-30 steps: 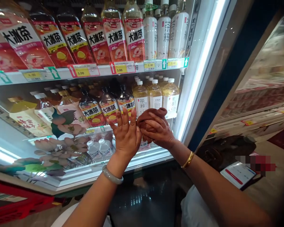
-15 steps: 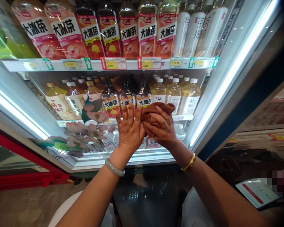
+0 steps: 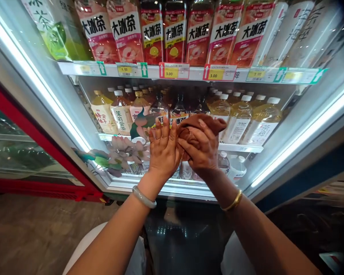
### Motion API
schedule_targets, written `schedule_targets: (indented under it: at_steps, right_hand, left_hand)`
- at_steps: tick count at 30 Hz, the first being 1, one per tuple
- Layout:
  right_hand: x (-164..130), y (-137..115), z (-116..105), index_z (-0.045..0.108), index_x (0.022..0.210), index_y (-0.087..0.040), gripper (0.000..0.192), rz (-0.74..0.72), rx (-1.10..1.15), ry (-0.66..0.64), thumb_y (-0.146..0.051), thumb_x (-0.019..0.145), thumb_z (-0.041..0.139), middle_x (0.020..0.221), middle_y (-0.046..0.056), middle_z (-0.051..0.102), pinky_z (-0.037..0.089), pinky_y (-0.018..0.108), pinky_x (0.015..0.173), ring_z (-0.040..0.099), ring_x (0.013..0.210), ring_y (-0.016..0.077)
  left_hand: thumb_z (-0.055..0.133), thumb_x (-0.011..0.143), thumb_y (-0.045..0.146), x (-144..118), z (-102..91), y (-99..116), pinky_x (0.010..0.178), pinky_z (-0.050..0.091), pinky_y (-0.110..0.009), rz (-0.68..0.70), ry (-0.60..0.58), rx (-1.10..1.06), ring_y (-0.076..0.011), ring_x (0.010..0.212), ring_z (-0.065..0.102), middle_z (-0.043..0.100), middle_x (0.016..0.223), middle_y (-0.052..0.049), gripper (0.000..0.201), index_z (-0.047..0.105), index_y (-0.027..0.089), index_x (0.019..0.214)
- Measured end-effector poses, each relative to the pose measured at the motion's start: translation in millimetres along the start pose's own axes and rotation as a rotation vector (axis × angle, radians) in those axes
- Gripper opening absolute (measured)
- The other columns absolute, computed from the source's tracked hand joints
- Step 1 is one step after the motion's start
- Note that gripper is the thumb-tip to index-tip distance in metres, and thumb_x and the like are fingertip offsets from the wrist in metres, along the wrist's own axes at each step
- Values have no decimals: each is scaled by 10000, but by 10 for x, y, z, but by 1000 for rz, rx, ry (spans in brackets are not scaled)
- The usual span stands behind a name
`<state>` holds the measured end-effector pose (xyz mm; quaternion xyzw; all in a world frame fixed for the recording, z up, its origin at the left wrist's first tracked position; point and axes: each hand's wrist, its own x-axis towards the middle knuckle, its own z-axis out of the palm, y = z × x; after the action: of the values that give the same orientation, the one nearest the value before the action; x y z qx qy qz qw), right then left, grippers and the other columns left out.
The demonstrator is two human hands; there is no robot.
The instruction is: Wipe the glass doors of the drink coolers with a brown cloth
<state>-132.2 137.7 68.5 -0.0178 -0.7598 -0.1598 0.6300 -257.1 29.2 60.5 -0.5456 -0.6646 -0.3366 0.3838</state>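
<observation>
A bunched brown cloth (image 3: 189, 131) is gripped in my right hand (image 3: 202, 147), whose fingers curl over it in front of the drinks cooler. Close beside it, my left hand (image 3: 164, 151) is held flat with the fingers stretched upward, its thumb side near the cloth. Whether the left thumb touches the cloth I cannot tell. A grey bangle (image 3: 143, 197) circles the left wrist and a gold one (image 3: 233, 201) the right. To the left of my left hand, a flower decal (image 3: 123, 147) shows in front of the bottles.
Behind my hands, bottled drinks (image 3: 122, 32) fill the upper shelf, with price tags (image 3: 173, 71) along its edge. More bottles (image 3: 242, 118) stand on the middle shelf. Bright light strips (image 3: 304, 133) run down both sides. A red-framed cooler (image 3: 86, 193) stands at the left.
The camera view has turned left, so the shelves sit further right. Both hands have moved slightly right in the picture, the right one still holding the cloth.
</observation>
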Motion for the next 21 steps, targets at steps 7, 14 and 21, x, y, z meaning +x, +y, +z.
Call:
schedule_targets:
  at_steps: [7,14,21]
  right_hand:
    - [310,102,10,706,1270,-330,365,228,-20,236,-281,910,747,1491,80,519,400,602,1231,401,1515,379]
    - [56,-376,296,678,1267,-329,340,-13,10,11,-187,986,549,1373,45,636,439,542,1221,470,1487,292]
    - [391,-65,216,693,1272,-291,314,144,-19,260,-264,960,661,1489,73,501,441,586,1193,416,1502,345]
  left_hand:
    - [476,945,180,32,-140,-148,1326,-81,-541,-46,5,51,-264,1633,-81,29,1753,-121,789,190,157,1680]
    - [427,1028,315,-25,-141,-368,1339,-33,-530,1,76,8,-251,1642,-62,-11,1762,-113,821,-44,173,1687]
    - [440,964,164,22,-169,-395,1346,-42,-526,-6,130,24,-249,1644,-30,4,1766,-56,860,-10,233,1694]
